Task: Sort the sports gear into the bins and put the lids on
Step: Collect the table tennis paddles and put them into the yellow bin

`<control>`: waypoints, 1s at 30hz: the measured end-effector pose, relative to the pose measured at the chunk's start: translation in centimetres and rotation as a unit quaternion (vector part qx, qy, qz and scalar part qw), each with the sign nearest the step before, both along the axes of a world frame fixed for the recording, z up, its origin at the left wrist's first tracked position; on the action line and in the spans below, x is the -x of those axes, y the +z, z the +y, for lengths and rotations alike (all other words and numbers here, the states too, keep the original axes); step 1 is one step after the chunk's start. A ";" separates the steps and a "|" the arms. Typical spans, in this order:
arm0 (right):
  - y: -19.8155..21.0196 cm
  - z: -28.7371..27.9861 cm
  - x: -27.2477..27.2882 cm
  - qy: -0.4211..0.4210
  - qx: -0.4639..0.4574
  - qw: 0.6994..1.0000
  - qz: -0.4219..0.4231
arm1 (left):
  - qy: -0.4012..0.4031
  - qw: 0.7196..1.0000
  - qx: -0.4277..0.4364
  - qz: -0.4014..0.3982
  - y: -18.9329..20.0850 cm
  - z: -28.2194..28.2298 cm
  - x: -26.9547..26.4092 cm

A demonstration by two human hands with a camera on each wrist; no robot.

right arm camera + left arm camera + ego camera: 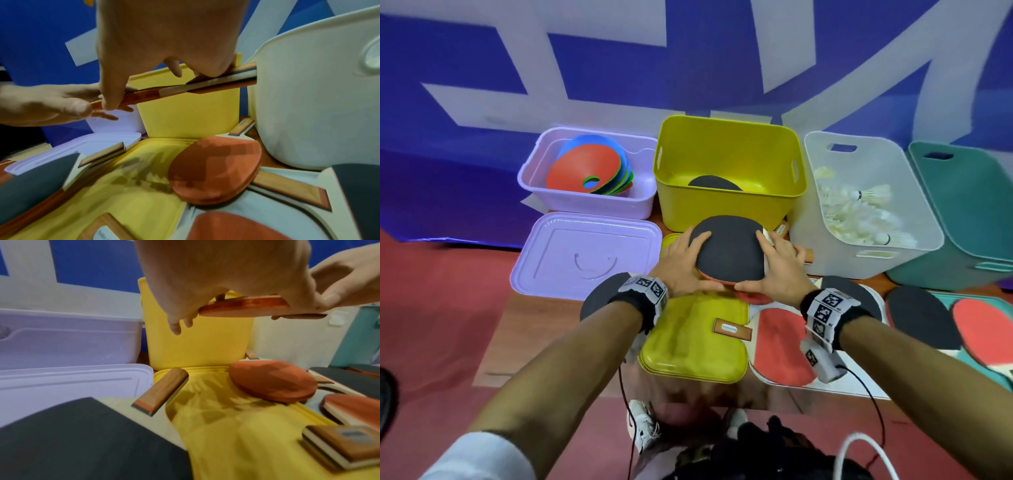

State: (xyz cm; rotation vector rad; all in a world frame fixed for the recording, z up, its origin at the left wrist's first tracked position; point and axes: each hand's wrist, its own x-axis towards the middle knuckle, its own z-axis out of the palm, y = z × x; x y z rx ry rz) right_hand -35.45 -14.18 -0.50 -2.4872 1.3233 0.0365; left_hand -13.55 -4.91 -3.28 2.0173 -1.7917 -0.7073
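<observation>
Black rubber up, a table-tennis paddle (727, 248) is clamped flat between the left hand (681, 263) and right hand (779, 267), above the yellow lid (695, 342), before the yellow bin (729, 205); its handle points right toward the white bin (866, 260).

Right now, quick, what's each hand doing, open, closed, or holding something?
Left hand: grips the left edge of the stacked paddles, held above the yellow lid.
Right hand: grips the right edge of the same stack.
</observation>
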 end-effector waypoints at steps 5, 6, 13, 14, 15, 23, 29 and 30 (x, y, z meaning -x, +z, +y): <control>2.9 -1.5 -0.1 0.042 0.021 0.998 -0.037 | 0.056 0.995 0.081 -0.029 2.2 0.0 0.7; 3.5 -1.9 -0.2 0.057 0.032 0.997 -0.049 | 0.067 0.993 0.097 -0.032 2.5 0.1 0.7; 7.8 -4.9 -1.4 0.121 0.019 0.989 -0.083 | 0.129 0.976 0.165 -0.054 5.7 -1.0 0.6; 8.2 -5.3 -1.6 0.125 0.014 0.988 -0.085 | 0.132 0.976 0.163 -0.051 6.2 -1.2 0.4; 8.4 -5.7 -1.8 0.129 0.012 0.988 -0.087 | 0.134 0.977 0.158 -0.049 6.6 -1.4 0.2; 9.3 -9.3 -3.6 0.094 0.000 0.990 -0.103 | 0.101 0.983 0.139 -0.069 7.6 -6.3 -3.3; 10.2 -12.4 -6.6 0.029 -0.012 0.995 -0.090 | 0.083 0.984 0.115 -0.110 8.0 -11.0 -6.4; 10.1 -13.0 -7.3 0.023 -0.009 0.996 -0.084 | 0.085 0.984 0.106 -0.112 8.0 -11.7 -6.9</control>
